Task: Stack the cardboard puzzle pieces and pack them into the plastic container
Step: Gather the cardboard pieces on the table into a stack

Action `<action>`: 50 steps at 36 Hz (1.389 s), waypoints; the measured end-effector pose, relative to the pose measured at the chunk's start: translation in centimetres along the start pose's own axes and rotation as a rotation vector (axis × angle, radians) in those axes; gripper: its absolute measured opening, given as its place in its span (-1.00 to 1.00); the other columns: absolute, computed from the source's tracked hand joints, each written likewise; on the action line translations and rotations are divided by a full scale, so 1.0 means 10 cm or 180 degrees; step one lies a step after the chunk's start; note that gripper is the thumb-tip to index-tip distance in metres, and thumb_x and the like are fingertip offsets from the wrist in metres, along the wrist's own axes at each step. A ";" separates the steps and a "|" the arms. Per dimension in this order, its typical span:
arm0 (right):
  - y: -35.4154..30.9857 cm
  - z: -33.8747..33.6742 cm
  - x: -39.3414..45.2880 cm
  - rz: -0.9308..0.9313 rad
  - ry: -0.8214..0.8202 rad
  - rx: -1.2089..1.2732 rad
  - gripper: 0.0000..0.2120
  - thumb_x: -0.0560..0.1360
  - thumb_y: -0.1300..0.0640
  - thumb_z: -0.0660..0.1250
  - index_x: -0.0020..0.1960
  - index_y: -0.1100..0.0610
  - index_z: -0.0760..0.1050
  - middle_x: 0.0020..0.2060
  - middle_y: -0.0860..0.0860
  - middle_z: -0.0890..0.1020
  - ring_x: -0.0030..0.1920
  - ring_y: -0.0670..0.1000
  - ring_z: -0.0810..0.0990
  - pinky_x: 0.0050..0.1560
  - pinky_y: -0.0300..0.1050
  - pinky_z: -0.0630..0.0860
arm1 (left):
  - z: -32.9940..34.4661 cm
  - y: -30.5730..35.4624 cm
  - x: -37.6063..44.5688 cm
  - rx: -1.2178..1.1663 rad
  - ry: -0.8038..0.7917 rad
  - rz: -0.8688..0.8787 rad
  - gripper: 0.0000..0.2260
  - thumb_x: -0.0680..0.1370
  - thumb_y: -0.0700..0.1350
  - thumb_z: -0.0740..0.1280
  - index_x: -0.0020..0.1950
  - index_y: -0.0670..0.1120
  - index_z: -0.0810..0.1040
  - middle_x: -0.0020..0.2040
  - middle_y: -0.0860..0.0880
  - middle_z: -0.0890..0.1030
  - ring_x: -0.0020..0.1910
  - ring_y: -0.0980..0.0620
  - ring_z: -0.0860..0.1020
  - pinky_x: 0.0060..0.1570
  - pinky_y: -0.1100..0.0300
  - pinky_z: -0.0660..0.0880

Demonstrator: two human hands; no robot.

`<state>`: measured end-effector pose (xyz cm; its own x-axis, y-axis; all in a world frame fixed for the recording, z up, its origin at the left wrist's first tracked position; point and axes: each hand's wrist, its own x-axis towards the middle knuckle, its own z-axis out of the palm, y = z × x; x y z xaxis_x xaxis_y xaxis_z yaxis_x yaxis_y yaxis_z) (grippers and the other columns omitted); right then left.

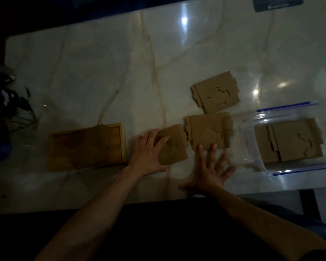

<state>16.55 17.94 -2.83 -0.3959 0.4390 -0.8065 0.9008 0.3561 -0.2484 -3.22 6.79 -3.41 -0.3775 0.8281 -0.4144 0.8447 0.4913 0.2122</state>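
Dim light blurs details. Left hand (pixel 149 151) grips a cardboard stack (pixel 174 146), partly hiding it; right hand (pixel 210 169), spread wide, fingertips touching another stack (pixel 208 129) at its 12 o'clock.

This looks like a room in a home, dimly lit. The main sign is the table (pixel 102 72): a glossy, pale marble-look top with tan veins and rounded corners, of the dining sort, catching bright spots of lamplight in the upper middle and at the right of the frame. At the left edge stands a dark leafy houseplant (pixel 17 108), its details lost in shadow. A clear zip bag with a blue seal (pixel 252 132), an ordinary household item, lies at the right. The surroundings beyond the table are too dark to read.
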 end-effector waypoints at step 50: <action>0.14 0.11 0.09 -0.0239 0.0266 0.0131 0.41 -0.12 -0.55 0.37 0.45 -0.32 -0.45 0.42 -0.07 -0.58 0.32 0.22 -0.68 0.14 0.45 -0.62 | -1.04 0.90 1.18 -0.1810 0.0185 0.0023 -0.82 0.61 -0.07 0.21 0.19 -0.03 0.46 0.10 -0.11 0.59 0.00 -0.06 0.54 0.00 0.04 0.49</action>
<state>17.61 17.96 -4.50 -0.4745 0.4803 -0.7377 0.8740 0.3570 -0.3297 -4.07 23.82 2.81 -0.4063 0.8376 -0.3652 0.5164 0.5402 0.6645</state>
